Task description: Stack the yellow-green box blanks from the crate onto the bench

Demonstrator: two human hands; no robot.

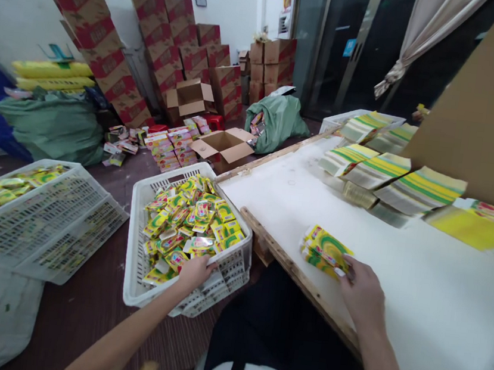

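Observation:
A white plastic basket (132, 255) full of yellow-green packets (186, 216) stands on the floor left of the table. My left hand (195, 271) is closed on the basket's near right rim, beside the packets. Over the white tabletop (282, 195), close to its near edge, my right hand (363, 286) grips the right end of a small stack of yellow-green packets (324, 248). Whether the stack rests on the table or is slightly above it, I cannot tell.
Stacks of printed cards (421, 191) line the table's far right side, by a large cardboard sheet (490, 113). Another basket (57, 228) of packets stands at the left. An open carton (224, 143) and green sacks (277, 122) lie beyond.

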